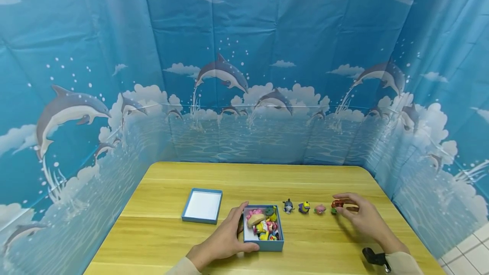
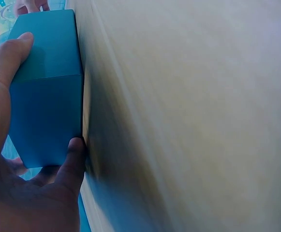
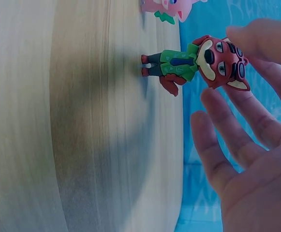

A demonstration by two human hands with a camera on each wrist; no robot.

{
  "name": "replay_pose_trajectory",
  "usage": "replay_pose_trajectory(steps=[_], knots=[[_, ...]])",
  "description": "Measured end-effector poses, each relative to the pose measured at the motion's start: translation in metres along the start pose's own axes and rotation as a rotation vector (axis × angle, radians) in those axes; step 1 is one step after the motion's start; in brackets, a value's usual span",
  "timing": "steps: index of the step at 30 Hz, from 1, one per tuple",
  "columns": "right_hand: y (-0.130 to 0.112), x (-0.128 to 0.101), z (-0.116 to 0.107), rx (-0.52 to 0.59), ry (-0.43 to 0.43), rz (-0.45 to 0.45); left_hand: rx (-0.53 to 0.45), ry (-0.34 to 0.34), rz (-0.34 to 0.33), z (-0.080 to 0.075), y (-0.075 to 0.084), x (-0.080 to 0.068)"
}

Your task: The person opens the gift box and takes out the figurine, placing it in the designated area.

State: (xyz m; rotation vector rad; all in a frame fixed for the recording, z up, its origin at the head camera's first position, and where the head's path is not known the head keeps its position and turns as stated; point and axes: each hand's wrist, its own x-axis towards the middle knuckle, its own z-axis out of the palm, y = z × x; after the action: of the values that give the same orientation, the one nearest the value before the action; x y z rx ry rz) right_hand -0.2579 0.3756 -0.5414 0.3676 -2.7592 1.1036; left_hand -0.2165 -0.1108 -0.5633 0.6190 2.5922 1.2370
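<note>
Fox figurine (image 3: 181,62) stands upright at the right end of a row on the wooden table (image 1: 267,181), its feet down at the table top. On my head view, the right hand (image 1: 364,217) reaches in from the right; its wrist view shows me the thumb and fingers pinching the fox's head, with the outer fingers spread apart from it. Just beside the fox, to its left, is a pink pig figurine (image 1: 320,209), then a yellow-and-purple figurine (image 1: 304,208) and a dark grey figurine (image 1: 288,207) nearest the box. The left hand (image 1: 229,234) grips the open blue box (image 1: 269,246) at its near left corner, thumb on the front wall and fingers along the side. I can make out a jumble of colourful figurines (image 1: 261,227) inside, overlapping too much for me to tell each one. Left of that hand, well apart from the box, the blue lid (image 1: 203,205) lies with its white inside up. Behind the table hangs a dolphin-print curtain (image 1: 244,46).
</note>
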Motion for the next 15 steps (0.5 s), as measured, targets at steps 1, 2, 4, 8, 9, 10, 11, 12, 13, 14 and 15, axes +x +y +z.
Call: replay_pose_trajectory(steps=[1,2,4,8,9,10,11,12,13,14,15], knots=[[0.0,0.0,0.0,-0.012,0.005,-0.005,-0.002,0.0,0.001,0.0,0.0,0.0],[0.0,0.0,0.0,-0.025,0.011,-0.01,-0.003,0.0,0.002,0.0,0.0,0.0],[-0.001,-0.001,0.0,-0.043,0.025,-0.018,-0.005,-0.002,0.002,0.0,0.001,0.0],[-0.003,-0.001,0.0,-0.089,0.051,-0.051,-0.007,-0.004,0.003,0.0,0.001,-0.001],[-0.003,-0.001,0.0,-0.096,0.059,-0.062,-0.005,-0.005,0.002,0.0,0.001,-0.001],[-0.004,-0.001,0.001,-0.102,0.066,-0.073,-0.004,-0.006,0.002,-0.001,0.001,-0.001],[-0.005,-0.001,0.001,-0.108,0.073,-0.086,-0.004,-0.007,0.001,-0.001,0.001,-0.001],[-0.006,-0.001,0.001,-0.11,0.08,-0.097,-0.001,-0.008,0.002,-0.001,0.001,-0.001],[-0.008,-0.001,0.001,-0.113,0.087,-0.107,-0.001,-0.008,0.004,-0.002,0.002,-0.001],[-0.01,-0.001,0.001,-0.116,0.095,-0.117,0.0,-0.009,0.002,-0.002,0.002,-0.001],[-0.011,-0.001,0.001,-0.122,0.101,-0.124,0.001,-0.008,0.002,-0.002,0.002,-0.001]])
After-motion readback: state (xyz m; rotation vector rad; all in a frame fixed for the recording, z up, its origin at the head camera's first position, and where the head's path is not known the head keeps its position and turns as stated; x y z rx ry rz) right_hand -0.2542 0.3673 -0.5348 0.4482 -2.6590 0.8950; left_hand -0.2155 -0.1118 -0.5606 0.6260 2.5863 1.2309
